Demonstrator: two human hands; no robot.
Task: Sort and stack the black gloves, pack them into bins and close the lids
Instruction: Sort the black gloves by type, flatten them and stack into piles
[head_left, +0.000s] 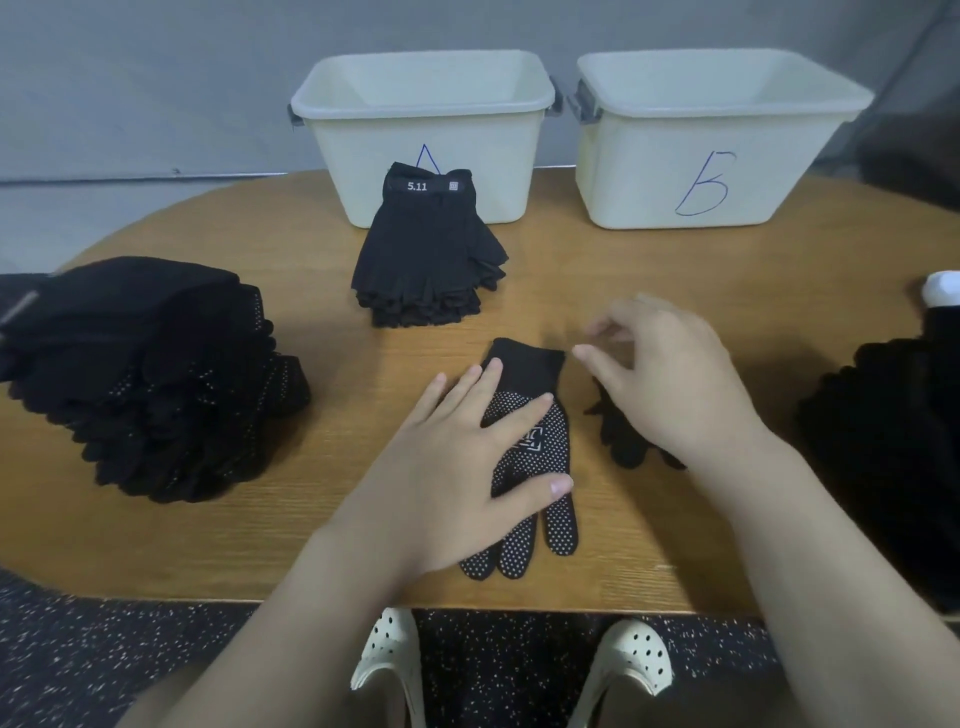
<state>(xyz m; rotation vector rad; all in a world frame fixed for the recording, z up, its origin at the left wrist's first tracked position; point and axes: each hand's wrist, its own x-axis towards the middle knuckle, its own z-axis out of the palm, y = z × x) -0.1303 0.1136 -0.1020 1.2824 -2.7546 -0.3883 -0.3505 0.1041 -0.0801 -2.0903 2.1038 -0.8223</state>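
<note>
A dotted black glove (530, 457) lies flat on the wooden counter (260, 545), cuff pointing toward the bins and fingers toward the person. The left hand (457, 467) rests on it with straight, spread fingers, an open grip pressing the glove's palm area, thumb lying across near the base of the glove's fingers. The right hand (670, 384) hovers just right of the cuff, fingers loosely bent and apart, gripping nothing; its fingertips are close to the cuff's edge, though contact cannot be told. Beneath that hand a second dark glove (621, 436) lies on the counter, partly hidden. Farther back sits a neat stack of fingerless gloves (426, 254) marked 5.11, leaning against the bin marked A (426, 104); the bin marked B (722, 104) stands to its right, both open-topped. A large heap of dotted gloves (150, 374) lies at the left edge, and another dark pile (883, 441) at the right edge
</note>
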